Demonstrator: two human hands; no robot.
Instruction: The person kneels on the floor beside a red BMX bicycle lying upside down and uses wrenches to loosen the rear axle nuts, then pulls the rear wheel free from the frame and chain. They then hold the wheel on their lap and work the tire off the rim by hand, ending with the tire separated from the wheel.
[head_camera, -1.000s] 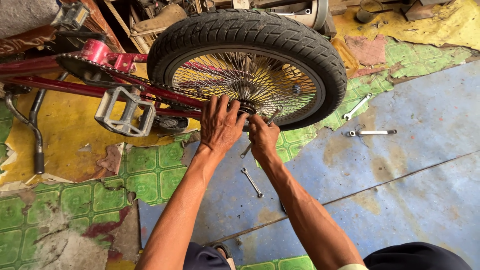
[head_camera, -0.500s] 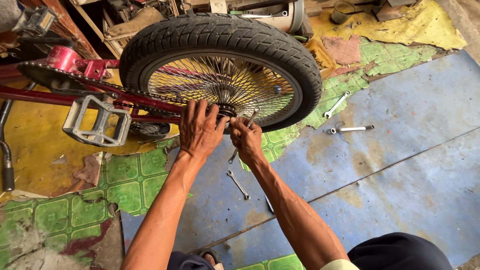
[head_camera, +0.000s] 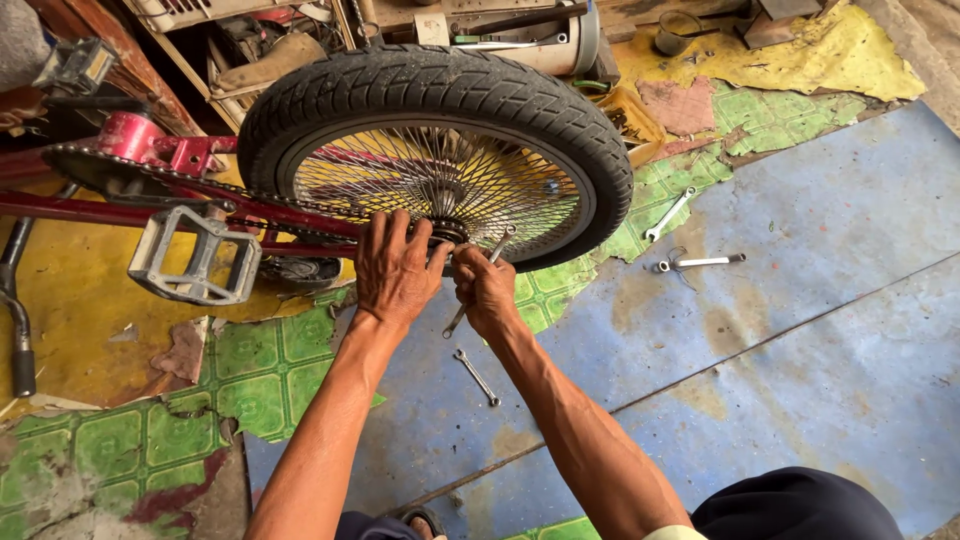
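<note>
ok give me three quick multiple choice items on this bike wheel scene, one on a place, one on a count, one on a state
1. Where is the left hand?
A. on the pedal
B. at the wheel hub
C. flat on the floor

2. How many wrenches lie loose on the floor?
A. one
B. three
C. six

3. What is the right hand doing?
A. gripping a wrench
B. hanging open
C. holding a rag

Answers:
1 B, its fingers rest on the hub of the wheel.
2 B, one under the arms, two right of the tyre.
3 A, it is closed around a wrench at the axle.
</note>
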